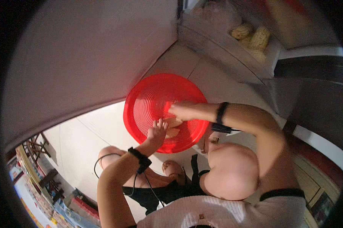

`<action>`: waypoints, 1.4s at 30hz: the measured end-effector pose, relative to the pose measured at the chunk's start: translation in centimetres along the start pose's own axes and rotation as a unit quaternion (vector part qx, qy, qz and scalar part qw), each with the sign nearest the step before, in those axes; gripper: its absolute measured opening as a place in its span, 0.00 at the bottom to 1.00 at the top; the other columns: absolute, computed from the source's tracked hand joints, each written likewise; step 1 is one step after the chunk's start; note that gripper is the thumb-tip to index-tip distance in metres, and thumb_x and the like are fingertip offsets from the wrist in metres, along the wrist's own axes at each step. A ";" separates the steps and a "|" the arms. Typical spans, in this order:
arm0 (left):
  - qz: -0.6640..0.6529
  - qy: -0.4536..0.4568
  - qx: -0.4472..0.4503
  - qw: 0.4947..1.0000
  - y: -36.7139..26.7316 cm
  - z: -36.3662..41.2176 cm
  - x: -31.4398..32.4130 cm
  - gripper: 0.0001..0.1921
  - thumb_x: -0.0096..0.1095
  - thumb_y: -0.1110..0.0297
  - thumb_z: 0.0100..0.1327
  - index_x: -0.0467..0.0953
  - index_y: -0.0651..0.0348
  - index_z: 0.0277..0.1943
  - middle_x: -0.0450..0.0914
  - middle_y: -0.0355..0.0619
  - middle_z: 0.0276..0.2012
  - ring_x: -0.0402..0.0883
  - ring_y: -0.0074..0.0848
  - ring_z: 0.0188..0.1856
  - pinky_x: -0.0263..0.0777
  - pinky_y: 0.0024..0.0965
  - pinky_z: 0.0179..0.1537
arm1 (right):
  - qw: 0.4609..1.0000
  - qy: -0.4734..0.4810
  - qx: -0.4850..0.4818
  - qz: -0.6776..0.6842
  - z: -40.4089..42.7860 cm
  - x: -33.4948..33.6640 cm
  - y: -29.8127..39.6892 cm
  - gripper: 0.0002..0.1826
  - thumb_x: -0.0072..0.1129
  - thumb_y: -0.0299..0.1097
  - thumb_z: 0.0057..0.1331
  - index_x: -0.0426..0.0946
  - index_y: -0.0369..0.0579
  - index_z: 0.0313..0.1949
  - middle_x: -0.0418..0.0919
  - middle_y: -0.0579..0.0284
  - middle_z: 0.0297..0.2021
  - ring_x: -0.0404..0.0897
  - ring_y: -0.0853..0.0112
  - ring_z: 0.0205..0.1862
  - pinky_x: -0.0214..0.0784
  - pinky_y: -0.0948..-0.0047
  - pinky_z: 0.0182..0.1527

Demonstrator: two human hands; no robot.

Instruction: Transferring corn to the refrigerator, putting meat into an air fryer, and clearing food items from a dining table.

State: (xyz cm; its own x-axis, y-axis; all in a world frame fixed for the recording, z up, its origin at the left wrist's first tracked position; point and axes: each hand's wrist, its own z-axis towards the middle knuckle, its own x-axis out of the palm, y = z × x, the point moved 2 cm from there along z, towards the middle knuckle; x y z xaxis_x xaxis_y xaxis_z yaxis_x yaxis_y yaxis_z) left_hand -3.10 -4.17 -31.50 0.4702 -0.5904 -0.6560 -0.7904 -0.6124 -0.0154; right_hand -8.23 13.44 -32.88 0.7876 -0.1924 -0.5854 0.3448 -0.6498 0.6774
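A round red plastic basket [130,114] with ridged, perforated walls stands on the floor before me. Inside it lie two pale oblong pieces, an upper one [174,122] and a lower one [172,132]; both are blurred, possibly corn cobs. My left hand [157,132] reaches over the near left side, its fingertips by the left ends of the pieces. Above the upper piece, my right hand [183,110] points down into the basket, its fingers partly hidden and blurred. Whether either hand grips a piece cannot be told.
Yellowish corn cobs [258,38] lie in a clear bin [277,61] at upper right. A large grey panel [89,51] rises at upper left, close to the basket. Pale floor tiles [80,134] surround my bent knees. Black bands with cables [140,161] cross my wrists.
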 end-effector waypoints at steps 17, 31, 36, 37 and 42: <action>-0.601 -0.138 0.117 0.779 5.7 -8.7 -17.4 0.25 0.66 0.70 0.55 0.65 0.66 0.54 0.71 0.49 0.44 0.72 0.32 0.50 0.68 0.32 0.51 | 0.882 -0.224 0.053 0.411 -14.6 -11.5 2.1 0.29 0.62 0.43 0.58 0.68 0.36 0.52 0.76 0.51 0.45 0.73 0.72 0.48 0.65 0.73 0.51; -0.724 -0.091 0.140 0.670 -0.3 4.9 -42.7 0.29 0.53 0.56 0.64 0.58 0.58 0.64 0.72 0.47 0.51 0.76 0.30 0.46 0.75 0.33 0.39 | 0.517 -0.445 0.206 0.701 -30.3 -22.6 -2.6 0.22 0.62 0.47 0.58 0.73 0.47 0.45 0.76 0.62 0.39 0.74 0.71 0.36 0.71 0.71 0.38; -0.569 -0.249 0.130 0.773 -1.8 9.7 -41.4 0.27 0.53 0.61 0.60 0.61 0.66 0.59 0.71 0.54 0.54 0.75 0.41 0.48 0.74 0.39 0.42 | 0.504 -0.500 0.188 0.679 -28.1 -22.4 -4.4 0.21 0.64 0.42 0.57 0.72 0.44 0.46 0.75 0.60 0.40 0.75 0.70 0.41 0.72 0.71 0.40; -0.534 -0.294 0.162 0.776 -2.2 10.3 -41.1 0.26 0.54 0.63 0.59 0.62 0.68 0.58 0.71 0.56 0.54 0.75 0.45 0.48 0.72 0.41 0.45 | 0.539 -0.521 0.182 0.636 -28.0 -22.2 -4.2 0.23 0.65 0.40 0.57 0.72 0.42 0.47 0.74 0.58 0.42 0.75 0.69 0.43 0.72 0.71 0.42; -0.304 -0.341 0.186 0.870 -1.7 9.6 -39.4 0.25 0.56 0.69 0.56 0.64 0.66 0.56 0.70 0.62 0.53 0.71 0.52 0.52 0.66 0.42 0.51 | 0.707 -0.577 0.205 0.353 -27.4 -19.2 -5.6 0.29 0.65 0.39 0.56 0.67 0.37 0.53 0.74 0.54 0.44 0.76 0.68 0.44 0.70 0.72 0.45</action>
State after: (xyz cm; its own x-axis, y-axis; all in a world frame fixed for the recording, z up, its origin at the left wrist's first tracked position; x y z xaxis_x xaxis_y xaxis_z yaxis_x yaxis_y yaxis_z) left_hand -24.05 25.14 -12.86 0.6038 0.3099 -0.7344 -0.6093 -0.4146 -0.6759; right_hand -11.30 40.96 -13.20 -0.3335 -0.8939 -0.2996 -0.2904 -0.2050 0.9347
